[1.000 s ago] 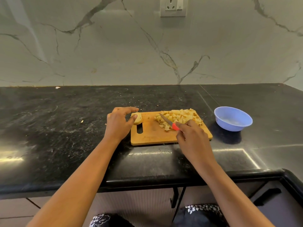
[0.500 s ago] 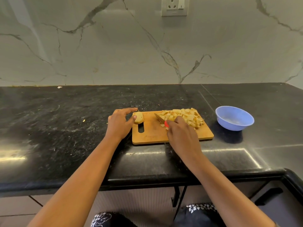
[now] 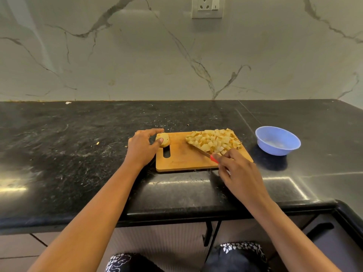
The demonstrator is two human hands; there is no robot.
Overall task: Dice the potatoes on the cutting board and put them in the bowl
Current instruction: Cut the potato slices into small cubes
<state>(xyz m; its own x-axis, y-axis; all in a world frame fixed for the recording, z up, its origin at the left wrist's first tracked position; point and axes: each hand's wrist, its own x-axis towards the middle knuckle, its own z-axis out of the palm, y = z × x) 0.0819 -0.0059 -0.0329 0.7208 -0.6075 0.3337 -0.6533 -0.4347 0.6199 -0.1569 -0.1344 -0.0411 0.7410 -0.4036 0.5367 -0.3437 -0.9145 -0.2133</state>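
Left hand (image 3: 140, 149) is pinching the uncut potato piece (image 3: 164, 139) at the cutting board's (image 3: 182, 160) left end; right hand (image 3: 237, 169) is gripping the knife (image 3: 204, 153), blade against the diced pile (image 3: 214, 141). Bowl (image 3: 278, 140) is sitting apart on the bench, so cubes risk spilling off the far edge if pushed carelessly.

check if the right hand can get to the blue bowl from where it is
Probably yes. The bowl sits on the counter just right of the cutting board, with nothing between it and the right hand. That hand grips the knife, though, so it is not free to grasp.
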